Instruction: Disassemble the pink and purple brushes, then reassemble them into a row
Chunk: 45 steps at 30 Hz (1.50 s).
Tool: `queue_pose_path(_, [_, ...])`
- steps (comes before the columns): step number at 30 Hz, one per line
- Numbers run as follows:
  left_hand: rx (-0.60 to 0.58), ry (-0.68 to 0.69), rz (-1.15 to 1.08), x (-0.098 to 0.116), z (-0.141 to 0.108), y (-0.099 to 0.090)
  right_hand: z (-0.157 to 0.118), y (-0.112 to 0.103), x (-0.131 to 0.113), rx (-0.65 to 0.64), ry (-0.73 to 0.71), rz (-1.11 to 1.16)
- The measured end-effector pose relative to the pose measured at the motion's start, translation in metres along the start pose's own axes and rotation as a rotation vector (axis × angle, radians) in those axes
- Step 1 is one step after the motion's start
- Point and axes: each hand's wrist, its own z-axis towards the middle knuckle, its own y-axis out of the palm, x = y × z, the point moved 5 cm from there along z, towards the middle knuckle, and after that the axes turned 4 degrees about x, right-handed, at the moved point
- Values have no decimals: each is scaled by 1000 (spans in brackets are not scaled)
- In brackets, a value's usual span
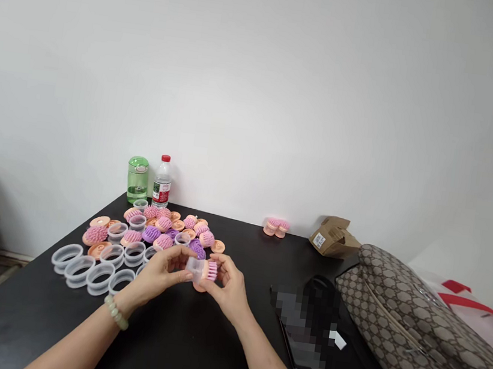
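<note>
My left hand (168, 271) pinches a clear plastic ring (194, 267) between thumb and fingers. Against its right side, my right hand (228, 285) grips a peach brush head (210, 270) with pink bristles that point right. Ring and brush head touch; how deeply they fit together I cannot tell. Part of a peach piece shows just below them. Several more clear rings (99, 277) stand on the table to the left of my left hand. Behind them lies a loose spread of pink, peach and purple brush heads (132, 238), some bristles up, some showing their undersides.
Two pink-and-peach brushes (276, 227) stand by the wall. A green bottle (138, 181) and a red-capped water bottle (162, 182) are at the back left. To the right are a cardboard box (334, 238), a phone (300, 331) and a patterned bag (417, 334) on the black table (189, 346).
</note>
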Motion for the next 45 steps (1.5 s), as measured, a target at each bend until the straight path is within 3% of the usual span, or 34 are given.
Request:
queue_pose_path(3, [-12, 14, 90, 1, 0, 1, 0, -1, 0, 10, -22, -55])
queue_pose_path(8, [68, 94, 515, 3, -3, 2, -2, 0, 5, 17, -79, -163])
queue_pose_path(10, [70, 115, 589, 3, -5, 5, -2, 1, 6, -2, -95, -152])
queue_pose_path(12, [53, 109, 522, 1, -5, 6, -1, -1, 6, -15, -108, -99])
queue_pose_path(16, [115, 56, 129, -4, -2, -2, 4, -12, 11, 27, -103, -74])
queue_pose_path(19, [182, 26, -128, -5, -1, -9, 6, -15, 20, 35, -59, -272])
queue_pose_path(24, [209, -48, -326, -5, -3, -6, -2, 0, 34, -124, -34, -603])
queue_pose_path(31, [269, -100, -280, -10, -3, -6, -5, 9, 39, -202, -138, -712])
queue_pose_path(37, [338, -97, -190, -10, -4, -12, -2, 0, 38, -150, -124, -602])
queue_pose_path(45, [223, -97, -101, -15, -4, -4, -6, 4, 20, -95, -151, -469])
